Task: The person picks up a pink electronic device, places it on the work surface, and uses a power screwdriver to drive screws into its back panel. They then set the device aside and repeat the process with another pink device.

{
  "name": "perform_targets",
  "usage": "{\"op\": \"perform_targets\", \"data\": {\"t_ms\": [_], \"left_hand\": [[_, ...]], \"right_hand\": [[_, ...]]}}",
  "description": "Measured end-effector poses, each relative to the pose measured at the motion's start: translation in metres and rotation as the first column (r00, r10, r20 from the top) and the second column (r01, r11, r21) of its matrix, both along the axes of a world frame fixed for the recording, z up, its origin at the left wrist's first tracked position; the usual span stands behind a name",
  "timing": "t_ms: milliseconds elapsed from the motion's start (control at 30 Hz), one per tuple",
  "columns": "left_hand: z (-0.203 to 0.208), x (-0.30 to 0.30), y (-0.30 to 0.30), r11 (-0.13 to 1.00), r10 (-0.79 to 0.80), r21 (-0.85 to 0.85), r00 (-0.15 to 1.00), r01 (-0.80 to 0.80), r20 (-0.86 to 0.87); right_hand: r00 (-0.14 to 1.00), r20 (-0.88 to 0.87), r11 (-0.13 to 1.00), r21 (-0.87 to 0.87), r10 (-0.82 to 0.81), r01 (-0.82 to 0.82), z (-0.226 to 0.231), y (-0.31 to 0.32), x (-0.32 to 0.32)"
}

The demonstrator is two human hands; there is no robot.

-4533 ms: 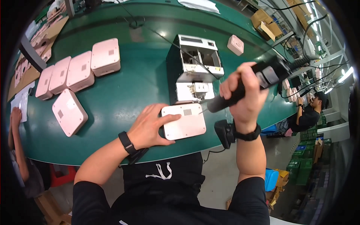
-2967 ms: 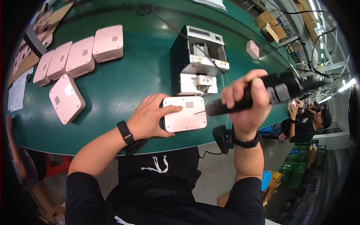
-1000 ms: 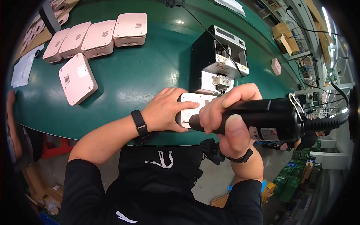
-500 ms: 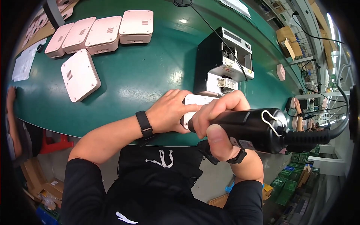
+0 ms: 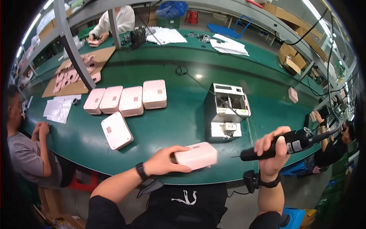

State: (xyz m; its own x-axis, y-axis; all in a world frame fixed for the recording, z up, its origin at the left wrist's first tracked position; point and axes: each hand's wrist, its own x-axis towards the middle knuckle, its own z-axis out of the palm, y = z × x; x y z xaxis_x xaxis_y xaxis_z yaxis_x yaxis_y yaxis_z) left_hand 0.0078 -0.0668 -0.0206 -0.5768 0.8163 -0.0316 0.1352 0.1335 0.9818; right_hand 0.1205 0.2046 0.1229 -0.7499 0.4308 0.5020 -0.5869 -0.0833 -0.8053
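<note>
My left hand (image 5: 163,160) grips a pale pink square plastic case (image 5: 199,155) by its left end, tipped so that a side wall shows. The case is close to the bench's front edge. To the right, my right hand (image 5: 272,159) is wrapped round a black corded electric screwdriver (image 5: 293,143). Its thin bit points left toward the case and is apart from it. Just beyond the case stands a black and white screw feeder (image 5: 230,100).
Several pink cases (image 5: 131,101) stand in a row at left, with another case (image 5: 116,131) in front. Behind them, pink parts (image 5: 72,74) lie on cardboard. A metal post (image 5: 75,49) rises from the green bench (image 5: 171,126). Other people sit at left, right and far side.
My right hand has drawn the screwdriver off the case, to the right. My left hand has tipped the case over. The view has swung up, showing more of the far bench.
</note>
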Motion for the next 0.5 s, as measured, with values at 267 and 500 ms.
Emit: {"op": "perform_targets", "data": {"t_ms": [267, 500], "left_hand": [[0.005, -0.056, -0.008, 0.976, -0.060, 0.132, 0.370, -0.173, 0.927], [-0.031, -0.133, 0.082, 0.849, 0.069, 0.247, 0.561, -0.468, 0.825]], "right_hand": [[0.900, 0.226, 0.928, 0.089, -0.372, 0.362, -0.072, 0.065, 0.032], [0.894, 0.236, 0.923, 0.145, -0.381, 0.355, -0.082, 0.075, 0.029]]}}
